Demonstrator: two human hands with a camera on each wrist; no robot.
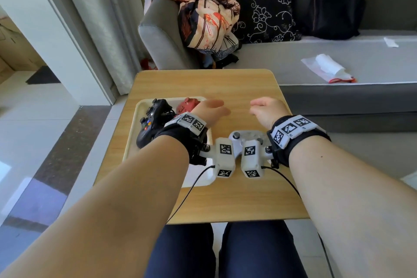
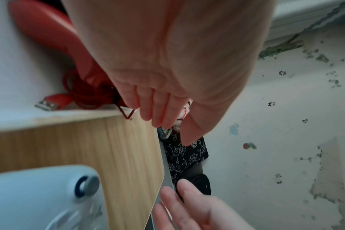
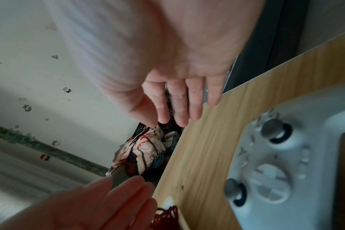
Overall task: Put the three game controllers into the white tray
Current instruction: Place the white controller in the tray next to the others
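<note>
A white tray [image 1: 140, 108] lies on the left of the wooden table [image 1: 225, 198]. In it are a black controller [image 1: 151, 119] and a red controller [image 1: 187, 106] with its coiled red cable [image 2: 85, 90]. A white controller [image 1: 246, 137] lies on the table just right of the tray, beneath my wrists, also close up in the right wrist view [image 3: 286, 163]. My left hand [image 1: 212, 110] hovers over the tray's right edge, fingers relaxed, holding nothing. My right hand [image 1: 266, 108] hovers beyond the white controller, fingers loosely bent, empty.
A grey sofa [image 1: 338, 63] stands beyond the table with a floral black cushion [image 1: 255, 0], a patterned blanket [image 1: 207, 11], a black backpack [image 1: 338, 0] and a plastic bag [image 1: 329, 70]. Tiled floor lies to the left.
</note>
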